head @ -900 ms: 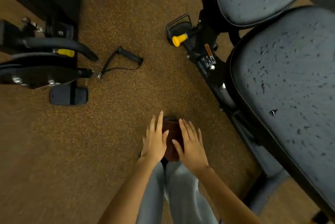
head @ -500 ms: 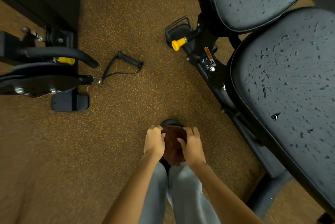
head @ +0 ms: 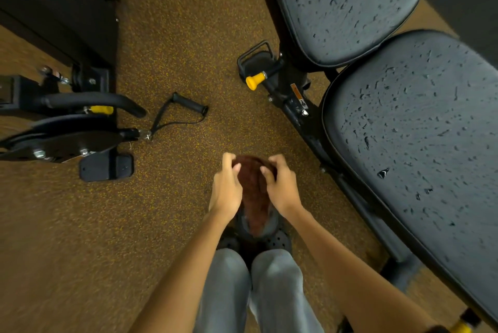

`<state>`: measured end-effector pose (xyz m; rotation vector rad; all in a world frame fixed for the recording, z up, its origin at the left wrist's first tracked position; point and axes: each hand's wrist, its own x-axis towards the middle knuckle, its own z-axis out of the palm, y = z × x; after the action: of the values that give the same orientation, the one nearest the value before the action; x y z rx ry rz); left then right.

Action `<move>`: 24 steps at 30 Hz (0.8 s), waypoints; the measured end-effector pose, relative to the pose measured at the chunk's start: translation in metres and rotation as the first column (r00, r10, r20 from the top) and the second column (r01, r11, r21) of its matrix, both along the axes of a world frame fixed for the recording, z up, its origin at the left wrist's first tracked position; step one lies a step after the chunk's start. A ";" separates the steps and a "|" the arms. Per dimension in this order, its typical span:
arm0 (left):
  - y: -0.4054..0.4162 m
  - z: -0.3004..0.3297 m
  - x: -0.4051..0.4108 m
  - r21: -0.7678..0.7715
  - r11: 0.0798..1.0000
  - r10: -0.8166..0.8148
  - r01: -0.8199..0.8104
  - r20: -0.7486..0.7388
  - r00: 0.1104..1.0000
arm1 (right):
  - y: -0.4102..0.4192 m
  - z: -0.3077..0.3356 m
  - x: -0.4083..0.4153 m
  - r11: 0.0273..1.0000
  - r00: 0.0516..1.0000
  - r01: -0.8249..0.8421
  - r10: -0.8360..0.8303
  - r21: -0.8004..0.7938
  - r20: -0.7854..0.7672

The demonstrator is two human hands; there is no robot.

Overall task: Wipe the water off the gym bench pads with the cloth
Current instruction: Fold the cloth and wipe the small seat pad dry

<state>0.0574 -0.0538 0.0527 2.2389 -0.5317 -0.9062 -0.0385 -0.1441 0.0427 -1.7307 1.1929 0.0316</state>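
The person stands over speckled brown gym flooring [head: 175, 36] and holds a dark reddish-brown cloth [head: 253, 192] in both hands, in front of the knees. The left hand [head: 226, 187] grips the cloth's left upper edge, its fingers curled over the top of the fabric with the thumb on the near side. The right hand [head: 283, 187] grips the right upper edge in the same way, fingers hooked over the top and the thumb pressing the near face. The two hands sit close together, with the cloth bunched between them and its loose lower part hanging down toward the black perforated clogs [head: 280, 238] and the grey trouser legs [head: 275, 287].

The cloth is well apart from the bench. To the right, the long back pad [head: 420, 149] and the smaller seat pad [head: 347, 6] both carry scattered water droplets over their dark upholstery. The black bench frame [head: 301, 114] runs along their left side, with a yellow adjustment knob [head: 253, 81] sticking out of it toward the floor.

To the left lies a cable handle [head: 188, 103] on the floor, clipped to a black machine [head: 59, 128].
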 end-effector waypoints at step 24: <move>-0.143 0.234 0.132 -0.238 0.958 -0.259 0.159 -0.481 0.838 | -0.164 0.250 0.092 0.726 0.669 0.538 -0.677 0.428 0.308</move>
<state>0.1898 -0.1970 0.2869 1.6913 -0.5896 -1.4398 0.0538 -0.3084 0.2925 -0.9116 1.2818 -0.5477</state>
